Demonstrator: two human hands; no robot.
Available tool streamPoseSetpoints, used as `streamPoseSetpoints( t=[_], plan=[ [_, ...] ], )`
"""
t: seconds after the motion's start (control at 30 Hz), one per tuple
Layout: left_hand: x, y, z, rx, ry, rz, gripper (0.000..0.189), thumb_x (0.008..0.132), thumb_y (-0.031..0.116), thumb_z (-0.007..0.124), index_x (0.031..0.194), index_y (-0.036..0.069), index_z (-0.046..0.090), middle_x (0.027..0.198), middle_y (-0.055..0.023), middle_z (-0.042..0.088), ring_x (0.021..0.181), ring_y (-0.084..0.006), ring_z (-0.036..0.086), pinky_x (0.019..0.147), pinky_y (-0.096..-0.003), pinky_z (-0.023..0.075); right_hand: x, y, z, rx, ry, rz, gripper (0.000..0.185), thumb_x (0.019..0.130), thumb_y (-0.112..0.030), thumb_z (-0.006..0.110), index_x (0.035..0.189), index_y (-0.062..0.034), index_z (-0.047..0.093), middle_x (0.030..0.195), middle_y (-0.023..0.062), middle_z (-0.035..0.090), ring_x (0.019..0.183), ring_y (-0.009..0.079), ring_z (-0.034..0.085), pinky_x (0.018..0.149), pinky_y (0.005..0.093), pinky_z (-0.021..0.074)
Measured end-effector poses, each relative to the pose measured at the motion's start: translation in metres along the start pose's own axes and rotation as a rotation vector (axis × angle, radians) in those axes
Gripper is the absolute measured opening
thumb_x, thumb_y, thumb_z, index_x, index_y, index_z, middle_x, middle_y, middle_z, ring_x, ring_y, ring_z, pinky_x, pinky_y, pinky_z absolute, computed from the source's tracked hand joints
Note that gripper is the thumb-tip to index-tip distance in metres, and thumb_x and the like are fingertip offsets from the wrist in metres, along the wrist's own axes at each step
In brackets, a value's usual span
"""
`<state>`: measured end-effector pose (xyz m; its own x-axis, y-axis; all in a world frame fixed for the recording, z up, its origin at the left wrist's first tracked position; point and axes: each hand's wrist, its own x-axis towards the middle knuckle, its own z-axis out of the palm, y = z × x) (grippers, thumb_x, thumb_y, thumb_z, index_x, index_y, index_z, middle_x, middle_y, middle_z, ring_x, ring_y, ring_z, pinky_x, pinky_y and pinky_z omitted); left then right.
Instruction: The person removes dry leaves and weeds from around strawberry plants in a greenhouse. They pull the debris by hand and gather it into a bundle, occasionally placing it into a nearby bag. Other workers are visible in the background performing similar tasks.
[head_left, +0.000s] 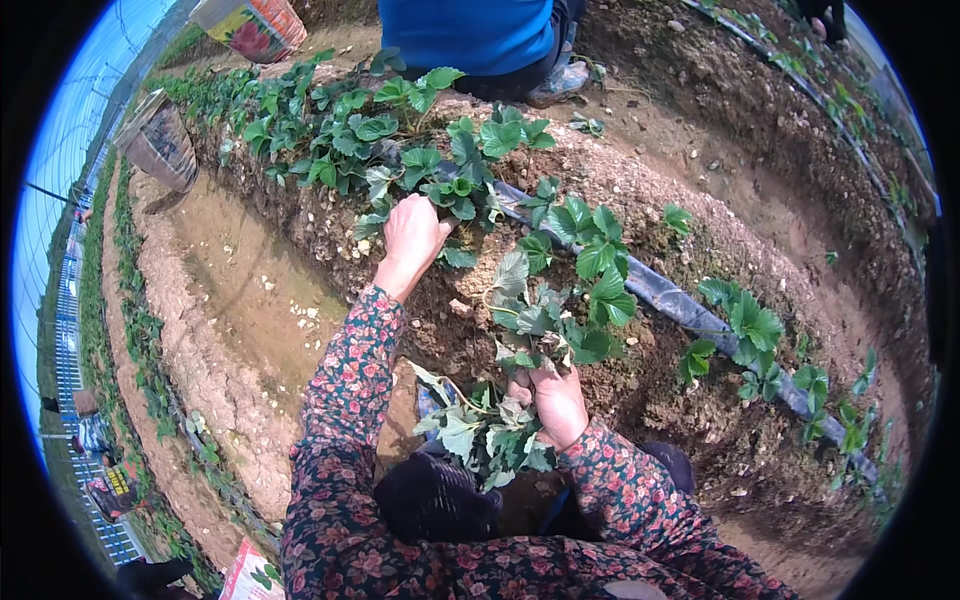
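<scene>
My left hand (417, 236) reaches into the strawberry plants (454, 187) on the side of the raised soil bed. Its fingers are bent and partly hidden by leaves, so what they grip cannot be told. My right hand (556, 405) is closed on a bunch of strawberry leaves (487, 439), some wilted with pale undersides, hanging above my knees. More drooping leaves (536, 315) stand out above that hand. Green strawberry plants (596, 240) grow beside a dark drip irrigation pipe (660, 292) along the bed.
A person in a blue top (469, 34) is just beyond the bed. A printed sack (255, 26) and a worn container (161, 142) stand at upper left. A dirt furrow (255, 277) runs along the left, with more planted rows beyond. Another printed bag (251, 574) lies at lower left.
</scene>
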<state>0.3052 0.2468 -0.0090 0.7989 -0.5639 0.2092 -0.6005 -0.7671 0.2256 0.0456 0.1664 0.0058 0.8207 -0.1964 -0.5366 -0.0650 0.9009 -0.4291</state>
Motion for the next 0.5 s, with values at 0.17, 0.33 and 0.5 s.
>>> streamPoseSetpoints(
  t=[0.17, 0.33, 0.5],
  plan=[
    [0.025, -0.010, 0.004, 0.130, -0.247, -0.151, 0.020, 0.071, 0.006, 0.053, 0.088, -0.001, 0.061, 0.081, -0.0221, 0.062, 0.078, -0.0405, 0.058, 0.069, -0.0462, 0.0471, -0.002, -0.003, 0.009, -0.052, 0.017, -0.009, 0.008, 0.086, 0.001, 0.047, 0.084, -0.0062, 0.051, 0.069, -0.0015, 0.045, 0.053, 0.0084, 0.037, 0.045, 0.0246, 0.0352],
    [0.015, -0.006, 0.018, 0.096, 0.052, -0.112, 0.016, 0.072, 0.011, 0.049, 0.068, 0.001, 0.060, 0.071, -0.0203, 0.061, 0.071, -0.0392, 0.060, 0.065, -0.0467, 0.0473, 0.001, -0.004, 0.008, -0.063, -0.001, -0.019, 0.010, 0.084, 0.003, 0.044, 0.085, -0.0051, 0.050, 0.070, -0.0001, 0.045, 0.053, 0.0089, 0.037, 0.046, 0.0246, 0.0348],
    [0.013, -0.002, 0.030, 0.045, 0.148, -0.148, 0.015, 0.074, 0.010, 0.048, 0.067, 0.002, 0.059, 0.067, -0.0198, 0.060, 0.067, -0.0382, 0.059, 0.060, -0.0473, 0.0465, -0.003, -0.010, 0.018, -0.074, 0.039, -0.007, 0.015, 0.082, 0.006, 0.039, 0.089, -0.0033, 0.049, 0.068, 0.0010, 0.043, 0.053, 0.0105, 0.037, 0.047, 0.0250, 0.0345]
  ],
)
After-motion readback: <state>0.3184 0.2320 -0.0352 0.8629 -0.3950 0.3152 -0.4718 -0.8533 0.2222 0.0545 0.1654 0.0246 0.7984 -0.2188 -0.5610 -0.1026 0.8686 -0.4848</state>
